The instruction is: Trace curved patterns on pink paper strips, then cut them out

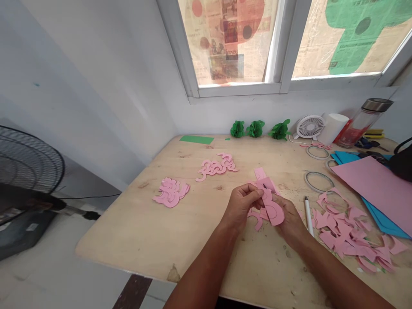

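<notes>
Both of my hands are close together over the table's right half, around a pink paper piece [274, 213] with curved outlines drawn on it. My left hand [241, 204] pinches its upper left edge between thumb and fingers. Behind its right side, my right hand [289, 219] is closed on the same paper; its fingertips are mostly hidden. A small dark mark or tip shows by the paper's top edge, too small to name. Just beyond my hands lies a pink paper strip [260, 173]. Beneath them, a curved pink cutout [257, 221] rests on the table.
Pink cutouts form a pile [171, 192] at left and a spread group [216, 166] mid-table. Right of my hands lie a white pen [309, 214], pink scraps [347, 231] and a tape roll [319, 182]. Green paper ornaments [255, 128] and a small fan [310, 127] stand along the wall.
</notes>
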`<state>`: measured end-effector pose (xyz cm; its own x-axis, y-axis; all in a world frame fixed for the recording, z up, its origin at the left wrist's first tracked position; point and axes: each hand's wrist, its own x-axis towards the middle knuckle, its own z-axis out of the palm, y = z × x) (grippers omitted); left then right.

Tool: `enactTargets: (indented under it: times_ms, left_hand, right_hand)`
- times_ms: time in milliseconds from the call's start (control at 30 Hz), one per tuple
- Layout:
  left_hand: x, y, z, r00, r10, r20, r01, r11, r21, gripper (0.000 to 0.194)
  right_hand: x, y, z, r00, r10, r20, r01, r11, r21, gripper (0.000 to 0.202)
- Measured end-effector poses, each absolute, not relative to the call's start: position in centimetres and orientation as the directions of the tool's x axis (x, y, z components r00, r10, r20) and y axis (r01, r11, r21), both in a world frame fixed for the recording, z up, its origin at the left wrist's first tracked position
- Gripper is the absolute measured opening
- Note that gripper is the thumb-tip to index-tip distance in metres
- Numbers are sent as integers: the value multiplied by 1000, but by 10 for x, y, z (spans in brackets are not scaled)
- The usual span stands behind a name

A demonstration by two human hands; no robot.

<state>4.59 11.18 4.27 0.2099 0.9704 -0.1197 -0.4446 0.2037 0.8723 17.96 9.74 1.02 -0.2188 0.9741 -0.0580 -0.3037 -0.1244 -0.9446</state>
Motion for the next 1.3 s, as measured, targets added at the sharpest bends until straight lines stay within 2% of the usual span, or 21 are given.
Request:
enactTargets:
  times_ms: [467, 633, 900, 1300]
  left_hand:
    - [45, 111, 44, 204, 973, -110, -429, 189, 883, 24]
    - [45, 111, 44, 202, 974, -102, -443, 184, 877, 24]
    - [45, 111, 42, 148, 986, -77, -488, 141, 862, 23]
    - [45, 111, 42, 101, 993, -58, -447, 97, 889, 24]
  right_hand:
    - [182, 99, 5, -220, 974, -60, -333, -133, -934, 33]
    - [182, 97, 9, -198, 977, -80, -284, -136, -949, 39]
    - [181, 95, 13, -239, 964, -119, -259, -182, -949, 39]
    - [180, 94, 15, -265, 952, -154, -270, -226, -936, 44]
